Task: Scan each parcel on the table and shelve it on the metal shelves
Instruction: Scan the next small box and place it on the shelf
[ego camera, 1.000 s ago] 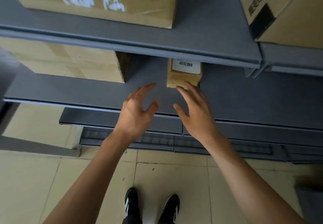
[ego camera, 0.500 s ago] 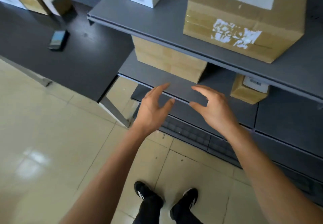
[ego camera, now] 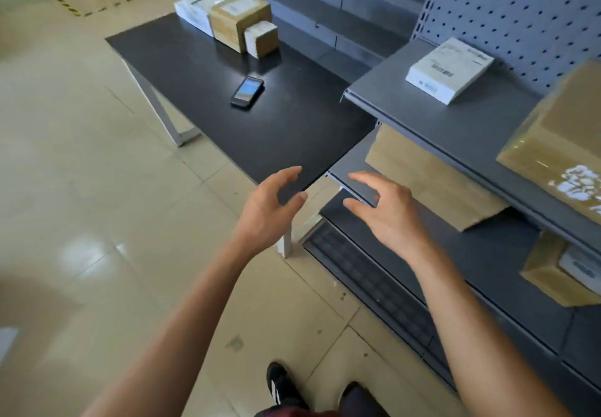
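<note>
Pale floor tiles run under a black table (ego camera: 201,68), which serves as the landmark; at its far end sits a cluster of parcels not yet shelved: a white parcel (ego camera: 198,10), a brown box (ego camera: 239,23) touching it, and a small box (ego camera: 261,37) against that one; nearer the middle of the table lies the scanner (ego camera: 247,92), a phone-like handset, screen up and untouched; to the right of the table stand the metal shelves (ego camera: 455,130), already holding a white packet (ego camera: 450,68) and a taped box (ego camera: 559,153) on the upper level, a flat brown carton (ego camera: 432,182) below, and a labelled box (ego camera: 559,270) lower still; the left hand (ego camera: 268,211) and right hand (ego camera: 387,211) hover off the table's near corner, fingers spread and loosely bent, holding nothing; judging by this, roughly half is done, with at least three parcels left to scan and shelve.
</note>
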`<act>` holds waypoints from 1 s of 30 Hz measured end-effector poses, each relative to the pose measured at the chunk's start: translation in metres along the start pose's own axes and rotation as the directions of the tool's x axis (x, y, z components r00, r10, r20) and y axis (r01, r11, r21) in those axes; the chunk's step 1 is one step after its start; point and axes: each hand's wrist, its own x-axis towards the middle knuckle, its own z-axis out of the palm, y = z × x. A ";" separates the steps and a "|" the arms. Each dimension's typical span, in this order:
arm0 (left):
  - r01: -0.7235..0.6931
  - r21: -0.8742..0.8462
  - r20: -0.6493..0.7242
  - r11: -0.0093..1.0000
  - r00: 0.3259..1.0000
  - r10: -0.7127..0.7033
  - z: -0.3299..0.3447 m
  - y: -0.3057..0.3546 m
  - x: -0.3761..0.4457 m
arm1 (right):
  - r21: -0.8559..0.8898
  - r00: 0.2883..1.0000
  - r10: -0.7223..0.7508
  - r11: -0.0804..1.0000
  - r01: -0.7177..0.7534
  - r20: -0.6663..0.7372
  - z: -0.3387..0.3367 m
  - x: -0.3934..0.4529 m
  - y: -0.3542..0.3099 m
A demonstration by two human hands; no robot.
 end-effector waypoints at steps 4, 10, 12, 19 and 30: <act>0.054 -0.035 -0.017 0.998 0.998 -0.055 -0.031 -0.014 0.011 | -0.001 0.994 -0.063 0.998 0.064 0.091 0.024 0.031 -0.024; 0.089 -0.009 -0.075 0.996 0.993 -0.089 -0.065 -0.027 0.052 | 0.010 0.977 -0.150 0.989 0.151 0.151 0.053 0.097 -0.041; 0.111 0.011 -0.117 0.994 0.987 -0.109 -0.079 -0.029 0.066 | 0.012 0.968 -0.184 0.983 0.185 0.172 0.058 0.123 -0.049; 0.155 -0.011 -0.270 0.988 0.951 -0.153 -0.119 -0.050 0.095 | 0.050 0.925 -0.301 0.953 0.297 0.231 0.077 0.197 -0.085; 0.233 -0.069 -0.372 0.970 0.896 -0.242 -0.200 -0.108 0.141 | 0.081 0.896 -0.326 0.945 0.317 0.301 0.153 0.287 -0.146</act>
